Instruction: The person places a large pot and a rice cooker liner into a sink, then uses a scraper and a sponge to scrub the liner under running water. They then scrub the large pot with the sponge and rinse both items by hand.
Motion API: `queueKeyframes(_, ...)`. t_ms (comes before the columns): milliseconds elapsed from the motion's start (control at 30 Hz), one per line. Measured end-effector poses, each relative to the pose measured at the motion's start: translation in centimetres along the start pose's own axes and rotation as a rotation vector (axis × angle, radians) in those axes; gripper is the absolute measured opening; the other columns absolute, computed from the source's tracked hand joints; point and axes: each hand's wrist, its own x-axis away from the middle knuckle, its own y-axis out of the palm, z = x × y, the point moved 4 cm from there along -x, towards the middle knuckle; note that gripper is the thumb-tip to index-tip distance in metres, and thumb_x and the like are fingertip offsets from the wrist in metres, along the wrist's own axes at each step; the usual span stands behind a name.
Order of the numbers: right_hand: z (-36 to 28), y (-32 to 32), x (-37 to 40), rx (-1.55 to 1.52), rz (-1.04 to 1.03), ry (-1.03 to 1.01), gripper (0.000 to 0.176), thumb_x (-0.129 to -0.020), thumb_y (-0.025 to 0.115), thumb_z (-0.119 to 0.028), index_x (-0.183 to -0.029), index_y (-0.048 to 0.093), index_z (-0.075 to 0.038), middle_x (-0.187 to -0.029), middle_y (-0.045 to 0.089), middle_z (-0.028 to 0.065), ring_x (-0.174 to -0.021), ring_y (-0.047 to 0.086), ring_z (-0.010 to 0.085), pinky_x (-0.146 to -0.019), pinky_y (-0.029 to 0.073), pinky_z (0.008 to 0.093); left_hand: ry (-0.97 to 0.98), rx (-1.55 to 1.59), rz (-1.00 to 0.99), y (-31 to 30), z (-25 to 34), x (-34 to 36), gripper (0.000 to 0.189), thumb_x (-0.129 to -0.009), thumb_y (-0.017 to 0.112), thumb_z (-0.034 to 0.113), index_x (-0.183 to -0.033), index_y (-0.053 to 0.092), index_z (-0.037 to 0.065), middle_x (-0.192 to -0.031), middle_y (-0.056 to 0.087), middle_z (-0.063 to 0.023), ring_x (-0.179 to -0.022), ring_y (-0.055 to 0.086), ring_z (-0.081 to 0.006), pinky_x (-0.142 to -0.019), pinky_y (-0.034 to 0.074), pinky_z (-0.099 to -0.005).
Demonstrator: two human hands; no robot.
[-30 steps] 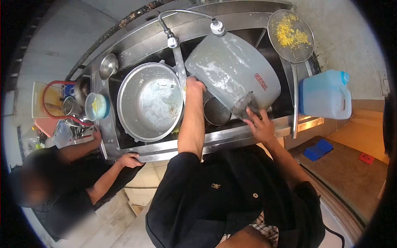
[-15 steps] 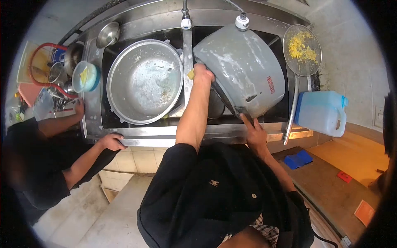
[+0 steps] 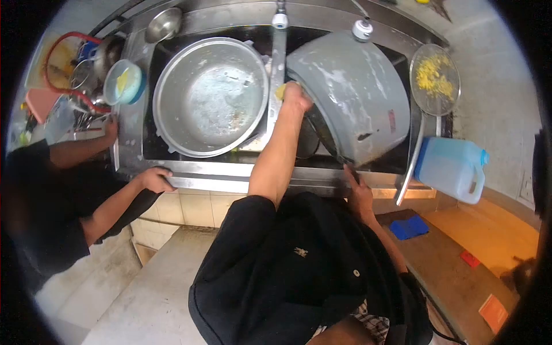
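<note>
A big grey pot [image 3: 362, 92] with red lettering lies tilted on its side in the right sink basin. My left hand [image 3: 296, 96] is closed round a yellow sponge [image 3: 280, 91] at the upper left of the pot's rim. At the lower end of that rim, my right hand [image 3: 359, 192] grips the pot's dark handle. To the left, a round metal pot [image 3: 211, 98] with a wet inside stands open side up in the other basin.
Another person's hand [image 3: 156, 179] rests on the sink's front edge at left. A strainer [image 3: 434, 80] with yellow scraps and a blue jug [image 3: 448, 167] are at right. Two taps, bowls [image 3: 123, 82] and a small metal bowl [image 3: 164, 25] line the sink.
The view has shifted, so the sink and pots appear a little to the right and higher. My hands stay at the grey pot's rim.
</note>
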Motion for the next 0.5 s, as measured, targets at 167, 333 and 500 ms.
queueKeyframes(167,-2.1,-1.4,-2.2,-0.251,0.184,-0.161,0.075,-0.08,0.05,0.004,-0.146,0.036,-0.029,-0.117,0.059,0.0186,-0.085,0.063,0.0403,-0.075,0.052,0.0429,0.059,-0.439,0.142,-3.0,2.0,9.5,0.038,-0.1,0.04,0.04,-0.129,0.044,0.014,-0.12,0.05,-0.0117,-0.1,0.054,-0.0302,-0.083,0.052,-0.0562)
queueKeyframes(333,-2.2,-1.6,-4.0,-0.211,0.018,-0.009,0.06,-0.088,0.051,-0.007,-0.144,0.04,-0.024,-0.105,0.057,0.0338,-0.096,0.059,0.0459,-0.082,0.048,0.049,0.66,-0.744,0.357,-6.5,13.8,18.3,0.044,-0.092,0.059,0.034,-0.122,0.053,0.002,-0.107,0.06,-0.0114,-0.09,0.061,-0.0227,-0.077,0.055,-0.0396)
queueKeyframes(500,-1.9,-4.5,-3.2,-0.222,-0.048,-0.08,0.047,-0.089,0.053,-0.01,-0.135,0.05,-0.017,-0.112,0.057,0.0324,-0.1,0.057,0.0476,-0.091,0.045,0.048,0.955,-1.006,0.407,-8.5,19.5,22.4,0.02,-0.086,0.061,0.012,-0.099,0.066,-0.003,-0.086,0.067,-0.0081,-0.074,0.062,-0.0164,-0.067,0.05,-0.0315)
